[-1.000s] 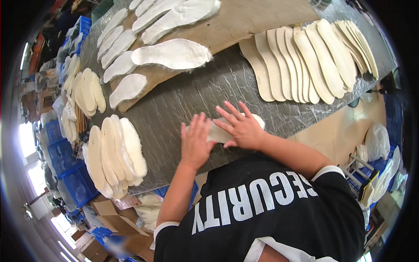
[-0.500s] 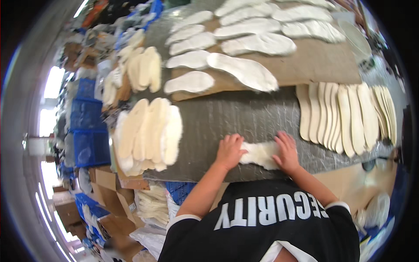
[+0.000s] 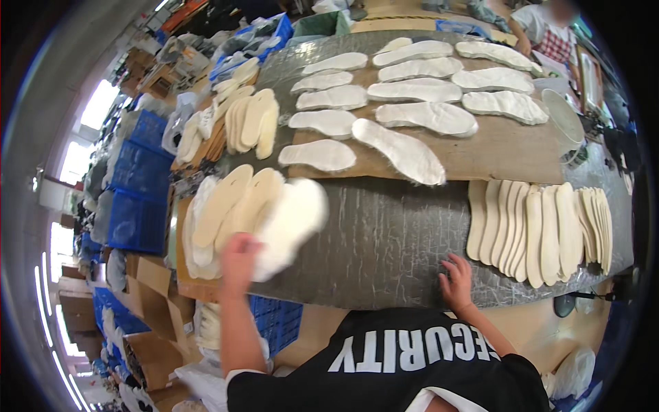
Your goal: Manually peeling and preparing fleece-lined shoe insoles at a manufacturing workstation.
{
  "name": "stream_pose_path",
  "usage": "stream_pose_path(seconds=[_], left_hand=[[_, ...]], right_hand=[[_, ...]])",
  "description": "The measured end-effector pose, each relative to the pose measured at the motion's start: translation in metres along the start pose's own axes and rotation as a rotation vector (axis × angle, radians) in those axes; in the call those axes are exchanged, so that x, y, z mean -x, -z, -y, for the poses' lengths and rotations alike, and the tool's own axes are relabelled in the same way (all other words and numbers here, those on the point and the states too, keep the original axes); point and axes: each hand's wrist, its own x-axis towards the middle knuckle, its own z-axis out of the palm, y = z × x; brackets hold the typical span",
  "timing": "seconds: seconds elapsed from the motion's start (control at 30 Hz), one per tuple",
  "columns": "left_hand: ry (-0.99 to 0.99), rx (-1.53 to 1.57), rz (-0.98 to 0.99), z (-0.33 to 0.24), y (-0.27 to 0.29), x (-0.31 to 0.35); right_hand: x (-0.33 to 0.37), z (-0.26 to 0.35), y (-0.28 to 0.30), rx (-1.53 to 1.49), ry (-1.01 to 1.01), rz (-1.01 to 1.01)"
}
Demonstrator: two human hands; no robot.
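Observation:
My left hand point(image 3: 241, 257) is closed on the lower edge of a fluffy white insole point(image 3: 292, 226), blurred by motion. That insole overlaps the right side of a stack of cream and fleecy insoles point(image 3: 223, 206) at the table's left. My left fingers are partly hidden behind the hand. Over the front part of the dark table point(image 3: 391, 240), my right hand point(image 3: 456, 281) is open with its fingers apart and nothing in it. Right of it, a row of overlapping cream insoles point(image 3: 546, 233) lies near the table's right end.
Several fleecy white insoles point(image 3: 419, 89) lie across a brown board point(image 3: 508, 151) on the table's far half. Another insole pile point(image 3: 254, 120) lies at the far left. Blue crates point(image 3: 141, 192) and a cardboard box point(image 3: 154, 285) stand left. A person point(image 3: 549, 31) is at the far right.
Both hands were on a white insole at the front of the table; that spot is now bare. My left hand has moved left to the stack, while the right has lifted open.

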Motion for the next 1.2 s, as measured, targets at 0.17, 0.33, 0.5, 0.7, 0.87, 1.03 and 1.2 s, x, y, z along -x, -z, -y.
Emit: stream_pose_path(seconds=[0.17,0.33,0.5,0.7,0.87,1.03,1.2], left_hand=[[-0.036,-0.119,-0.234,0.088,0.16,-0.083],[-0.3,-0.852,-0.41,0.087,0.108,-0.097],[-0.583,-0.631,-0.335,0.076,0.006,-0.075],[-0.866,-0.35,0.068,0.013,-0.122,-0.031],[-1.101,-0.359,0.486,-0.011,-0.206,0.0],[-0.964,-0.496,0.829,0.026,-0.211,0.016],[-0.828,-0.504,0.907,0.022,-0.198,0.035]], right_hand=[[-0.108,0.042,0.006,0.083,0.194,-0.088],[-0.206,0.054,0.011,0.31,0.157,-0.153],[-0.224,0.047,0.005,0.449,0.382,-0.174],[-0.108,0.046,0.01,0.34,0.496,-0.079],[-0.01,0.012,0.007,0.334,0.338,0.132],[0.028,-0.002,0.014,0.247,0.081,0.076],[0.052,-0.006,0.033,0.118,0.059,-0.002]])
